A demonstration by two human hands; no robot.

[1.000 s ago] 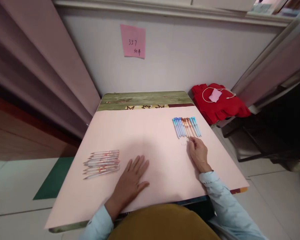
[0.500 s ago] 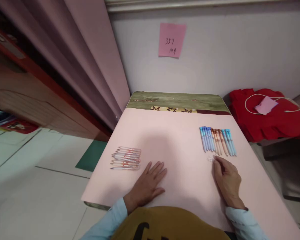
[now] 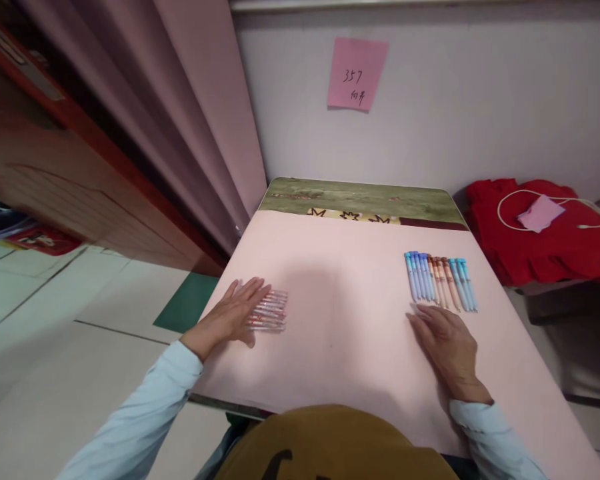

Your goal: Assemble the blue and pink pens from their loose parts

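My left hand (image 3: 233, 313) lies with fingers stretched out over the left part of a row of white pens with orange-red marks (image 3: 273, 311). The pens' left ends are hidden under it. On the right, my right hand (image 3: 447, 340) rests on the pink sheet just below a neat row of capped-looking pens in blue (image 3: 420, 277), brown-orange (image 3: 443, 283) and light blue (image 3: 465, 285). Its thumb and forefinger are drawn together near the pens' lower tips. A tiny whitish bit shows by the fingertips, too small to make out.
A pink sheet (image 3: 300, 373) covers most of the table, with a green wood-patterned edge (image 3: 360, 193) at the back. To the right, a red cloth (image 3: 580, 247) bears a pale cable and pink paper. A curtain and wooden door stand left; a pink note (image 3: 357, 73) is on the wall.
My left hand has moved left and away from me, from the bare sheet onto the white pens. My right hand has shifted slightly left, and its fingers now cover the small whitish bits.
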